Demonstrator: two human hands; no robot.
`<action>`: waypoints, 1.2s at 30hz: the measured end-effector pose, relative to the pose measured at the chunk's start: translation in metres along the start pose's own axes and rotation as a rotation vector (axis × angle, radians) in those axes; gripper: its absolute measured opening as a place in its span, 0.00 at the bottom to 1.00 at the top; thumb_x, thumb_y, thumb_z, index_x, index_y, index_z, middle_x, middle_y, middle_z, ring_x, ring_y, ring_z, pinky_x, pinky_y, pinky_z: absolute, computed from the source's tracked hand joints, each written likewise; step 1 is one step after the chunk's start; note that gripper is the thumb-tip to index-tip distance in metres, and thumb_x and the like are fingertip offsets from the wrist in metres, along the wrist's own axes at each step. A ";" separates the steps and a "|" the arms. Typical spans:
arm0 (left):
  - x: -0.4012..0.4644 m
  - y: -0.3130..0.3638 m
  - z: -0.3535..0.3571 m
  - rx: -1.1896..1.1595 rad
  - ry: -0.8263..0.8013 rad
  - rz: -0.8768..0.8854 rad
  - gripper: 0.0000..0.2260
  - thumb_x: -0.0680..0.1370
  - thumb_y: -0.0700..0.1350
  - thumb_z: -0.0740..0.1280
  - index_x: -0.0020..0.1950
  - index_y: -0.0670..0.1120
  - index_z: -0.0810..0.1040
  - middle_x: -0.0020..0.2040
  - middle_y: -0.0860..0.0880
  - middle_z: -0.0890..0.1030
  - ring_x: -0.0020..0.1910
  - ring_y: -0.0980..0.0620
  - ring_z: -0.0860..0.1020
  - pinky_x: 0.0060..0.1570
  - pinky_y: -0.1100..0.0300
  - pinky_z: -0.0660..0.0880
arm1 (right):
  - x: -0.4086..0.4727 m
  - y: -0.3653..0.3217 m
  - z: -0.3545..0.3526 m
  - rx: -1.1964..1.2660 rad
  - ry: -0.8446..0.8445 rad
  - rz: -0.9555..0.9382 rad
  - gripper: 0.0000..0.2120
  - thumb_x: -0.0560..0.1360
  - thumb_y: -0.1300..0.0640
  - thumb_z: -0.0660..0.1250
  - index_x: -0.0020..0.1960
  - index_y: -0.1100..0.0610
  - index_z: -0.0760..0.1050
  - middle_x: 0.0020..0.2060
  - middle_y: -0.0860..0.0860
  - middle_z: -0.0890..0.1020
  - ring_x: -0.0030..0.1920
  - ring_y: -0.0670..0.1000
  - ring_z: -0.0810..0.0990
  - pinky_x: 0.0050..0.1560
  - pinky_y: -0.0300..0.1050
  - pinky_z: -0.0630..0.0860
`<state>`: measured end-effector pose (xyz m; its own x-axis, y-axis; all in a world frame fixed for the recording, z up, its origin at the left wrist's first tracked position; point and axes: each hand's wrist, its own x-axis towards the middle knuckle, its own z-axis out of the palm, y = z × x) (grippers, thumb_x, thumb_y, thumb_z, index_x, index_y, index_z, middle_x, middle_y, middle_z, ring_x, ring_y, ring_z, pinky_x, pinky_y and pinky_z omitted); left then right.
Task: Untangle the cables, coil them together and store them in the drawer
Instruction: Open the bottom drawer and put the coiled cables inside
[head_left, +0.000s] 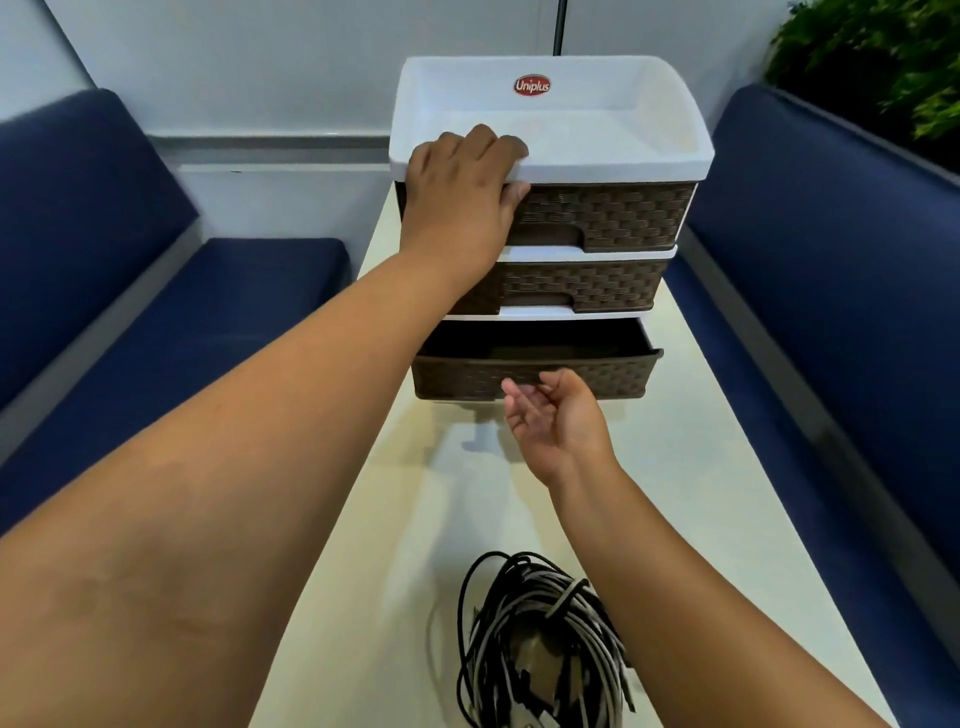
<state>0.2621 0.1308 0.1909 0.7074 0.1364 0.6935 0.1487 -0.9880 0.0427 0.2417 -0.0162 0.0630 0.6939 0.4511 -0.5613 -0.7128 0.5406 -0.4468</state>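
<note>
A white drawer unit (613, 161) with three brown woven-pattern drawers stands on the far part of the table. Its bottom drawer (597, 371) is pulled out and looks dark inside. My left hand (465, 182) grips the unit's top front-left corner, fingers over the white rim. My right hand (558, 415) hovers palm up just in front of the bottom drawer, fingers apart and holding nothing. A coiled bundle of black and grey cables (540, 639) lies on the table near me, partly behind my right forearm.
The pale table (691, 493) is narrow and runs away from me. Blue cushioned benches flank it at the left (156, 322) and right (841, 291). A green plant (883, 57) is at the top right. A thin black pole (558, 26) rises behind the unit.
</note>
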 end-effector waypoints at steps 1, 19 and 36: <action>0.000 0.000 0.000 -0.002 0.004 -0.002 0.15 0.82 0.50 0.58 0.66 0.49 0.74 0.62 0.47 0.76 0.61 0.44 0.72 0.61 0.53 0.61 | -0.005 0.002 -0.003 0.012 0.003 -0.002 0.06 0.78 0.63 0.60 0.41 0.61 0.70 0.40 0.57 0.76 0.46 0.56 0.83 0.44 0.42 0.76; -0.024 0.023 -0.025 0.042 -0.063 0.004 0.24 0.84 0.53 0.51 0.80 0.48 0.56 0.80 0.45 0.56 0.79 0.45 0.51 0.75 0.46 0.41 | -0.062 0.007 -0.032 -0.116 0.065 0.026 0.04 0.78 0.63 0.59 0.44 0.61 0.70 0.40 0.58 0.72 0.45 0.59 0.83 0.45 0.47 0.79; -0.276 0.084 -0.008 -0.172 -1.066 -0.002 0.42 0.73 0.59 0.67 0.80 0.49 0.48 0.79 0.47 0.55 0.76 0.44 0.57 0.71 0.48 0.59 | -0.143 0.021 -0.163 -1.981 0.301 -0.139 0.38 0.68 0.25 0.61 0.63 0.54 0.69 0.61 0.55 0.74 0.63 0.58 0.72 0.59 0.53 0.73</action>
<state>0.0733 0.0099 0.0086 0.9568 0.0495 -0.2866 0.1107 -0.9733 0.2012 0.1110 -0.1849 0.0204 0.8575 0.2587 -0.4447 0.0843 -0.9233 -0.3747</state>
